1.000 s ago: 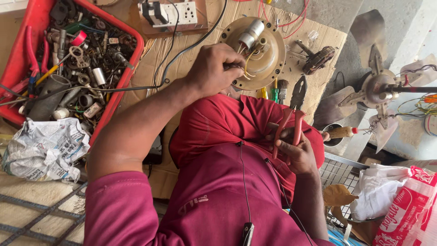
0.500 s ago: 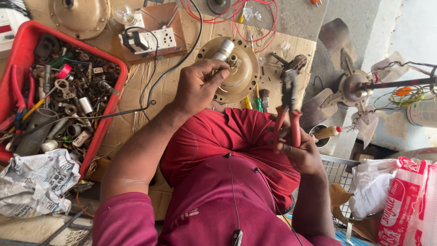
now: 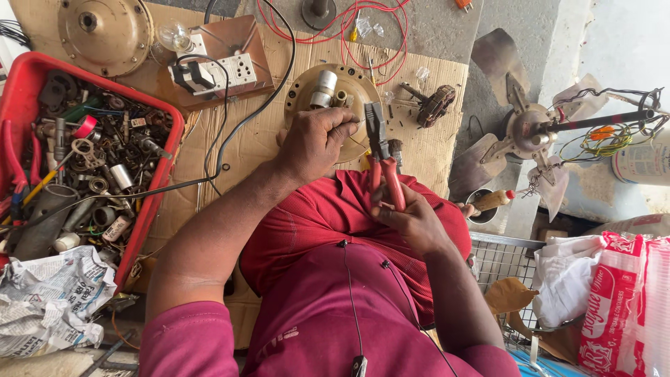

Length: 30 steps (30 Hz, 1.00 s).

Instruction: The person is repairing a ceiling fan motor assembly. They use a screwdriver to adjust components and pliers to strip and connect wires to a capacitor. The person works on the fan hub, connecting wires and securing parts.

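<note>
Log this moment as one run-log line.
left hand: on round motor housing | right hand: holds red-handled pliers, nose up | red parts bin at left

We are looking through a single head-worn camera, pointing steeply down over the person's chest and lap at close range. It is facing a cardboard sheet [image 3: 265,139] in the frame's upper middle, with a red tray [image 3: 150,209] sitting at the left and a fan assembly [image 3: 530,132] lying at the upper right. No second view is sharing this scene.
</note>
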Each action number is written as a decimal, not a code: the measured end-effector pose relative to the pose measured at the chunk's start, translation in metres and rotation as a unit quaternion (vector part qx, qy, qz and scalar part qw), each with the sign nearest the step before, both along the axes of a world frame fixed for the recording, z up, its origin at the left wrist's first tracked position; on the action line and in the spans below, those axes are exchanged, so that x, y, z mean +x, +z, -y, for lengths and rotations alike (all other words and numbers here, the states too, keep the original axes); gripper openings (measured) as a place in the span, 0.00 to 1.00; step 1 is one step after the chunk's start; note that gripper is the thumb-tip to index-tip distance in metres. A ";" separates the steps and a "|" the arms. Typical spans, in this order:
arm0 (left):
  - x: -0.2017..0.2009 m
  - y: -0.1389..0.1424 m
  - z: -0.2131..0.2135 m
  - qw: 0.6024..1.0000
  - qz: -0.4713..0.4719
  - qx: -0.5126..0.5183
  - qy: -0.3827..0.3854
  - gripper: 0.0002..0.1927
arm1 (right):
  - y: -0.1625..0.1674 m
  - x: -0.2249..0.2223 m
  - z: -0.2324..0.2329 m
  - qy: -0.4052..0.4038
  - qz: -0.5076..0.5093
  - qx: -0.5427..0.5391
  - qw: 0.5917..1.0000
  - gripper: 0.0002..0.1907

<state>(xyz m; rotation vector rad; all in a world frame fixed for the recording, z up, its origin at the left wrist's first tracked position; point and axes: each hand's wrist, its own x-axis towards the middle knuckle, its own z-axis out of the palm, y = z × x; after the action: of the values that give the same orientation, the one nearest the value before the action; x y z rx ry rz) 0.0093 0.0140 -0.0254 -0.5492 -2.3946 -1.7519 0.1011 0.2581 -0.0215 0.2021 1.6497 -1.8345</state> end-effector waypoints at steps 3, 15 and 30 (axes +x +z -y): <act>-0.002 0.000 -0.001 1.000 0.011 -0.003 -0.012 0.05 | 0.004 -0.005 0.004 0.011 0.006 0.012 1.000 0.11; -0.006 0.002 -0.002 1.000 0.012 -0.010 -0.002 0.05 | -0.002 -0.012 0.008 0.072 -0.170 0.208 0.960 0.15; -0.007 -0.008 -0.004 0.995 0.090 0.033 -0.007 0.11 | -0.025 -0.004 0.017 -0.009 0.018 -0.078 0.997 0.16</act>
<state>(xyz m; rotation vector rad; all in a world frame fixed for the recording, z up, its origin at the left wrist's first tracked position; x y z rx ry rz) 0.0025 0.0179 -0.0339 -0.4158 -2.4431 -1.9562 0.0967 0.2413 -0.0469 0.1808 1.4762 -1.9526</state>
